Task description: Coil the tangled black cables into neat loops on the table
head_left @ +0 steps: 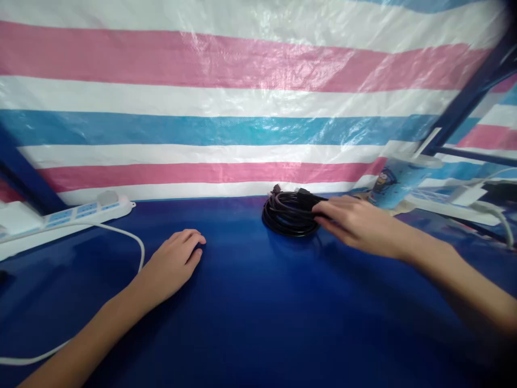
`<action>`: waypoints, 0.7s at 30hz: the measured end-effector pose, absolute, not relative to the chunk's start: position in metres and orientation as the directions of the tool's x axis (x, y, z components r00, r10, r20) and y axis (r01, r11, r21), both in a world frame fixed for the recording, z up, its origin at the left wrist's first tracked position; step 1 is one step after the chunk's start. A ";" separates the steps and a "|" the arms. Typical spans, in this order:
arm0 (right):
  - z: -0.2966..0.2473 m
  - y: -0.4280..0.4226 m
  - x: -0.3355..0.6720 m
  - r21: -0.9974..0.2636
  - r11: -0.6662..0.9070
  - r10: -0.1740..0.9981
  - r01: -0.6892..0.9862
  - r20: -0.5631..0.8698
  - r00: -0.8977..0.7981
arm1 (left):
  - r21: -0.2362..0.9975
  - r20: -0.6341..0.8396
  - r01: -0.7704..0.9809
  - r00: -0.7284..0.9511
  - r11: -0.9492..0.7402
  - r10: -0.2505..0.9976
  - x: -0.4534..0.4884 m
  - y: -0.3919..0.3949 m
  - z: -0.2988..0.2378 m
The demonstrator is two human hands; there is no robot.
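A coiled black cable [287,214] lies on the blue tabletop [242,302] near its back edge, with a plug end showing on top of the coil. My right hand [351,221] is closed on the right side of the coil, thumb and fingers pinching its strands. Left of the coil, my left hand [173,261] rests on the tabletop, holding nothing. Its fingers are loosely bent and the thumb stands apart from them. A white cord [135,237] runs behind and under my left forearm.
At the left is a white power strip [92,211] with a plug in it. On the right stand a blue cup [398,180] with a cartoon picture and another white power strip [456,207]. A striped plastic sheet [226,129] hangs behind the table between dark blue posts.
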State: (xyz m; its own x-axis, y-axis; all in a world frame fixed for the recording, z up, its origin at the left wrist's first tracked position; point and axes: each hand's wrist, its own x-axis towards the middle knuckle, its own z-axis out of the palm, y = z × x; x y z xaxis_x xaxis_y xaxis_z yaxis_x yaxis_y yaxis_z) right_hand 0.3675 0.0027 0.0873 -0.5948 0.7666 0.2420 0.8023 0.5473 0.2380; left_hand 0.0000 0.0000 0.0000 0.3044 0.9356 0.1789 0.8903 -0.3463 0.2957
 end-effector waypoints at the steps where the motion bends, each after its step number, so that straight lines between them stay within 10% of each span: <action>1: 0.094 0.005 0.367 0.216 0.522 0.771 0.825 0.294 -0.564 | 0.296 0.171 0.891 0.306 -0.345 0.937 0.000 0.000 0.001; 5: 0.113 0.019 0.365 -0.070 0.485 0.809 0.872 0.414 -0.417 | 0.297 0.141 0.899 0.292 -0.322 0.946 0.003 -0.001 0.006; 10: 0.118 0.014 0.362 -0.505 0.478 0.857 0.718 0.088 -0.508 | 0.300 0.115 0.907 0.274 -0.296 0.955 0.006 -0.004 0.010; 21: 0.052 0.061 0.401 -0.350 0.068 0.933 0.934 0.355 0.065 | 0.304 0.115 0.902 0.285 -0.307 0.952 0.007 -0.005 0.010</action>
State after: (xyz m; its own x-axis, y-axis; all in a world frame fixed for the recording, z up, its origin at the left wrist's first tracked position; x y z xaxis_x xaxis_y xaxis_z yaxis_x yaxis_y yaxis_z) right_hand 0.4008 0.0612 0.0520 0.0652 0.9327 0.3547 0.9343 0.0678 -0.3500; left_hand 0.0071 -0.0050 0.0098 0.2850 0.9516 0.1153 0.9018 -0.3069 0.3043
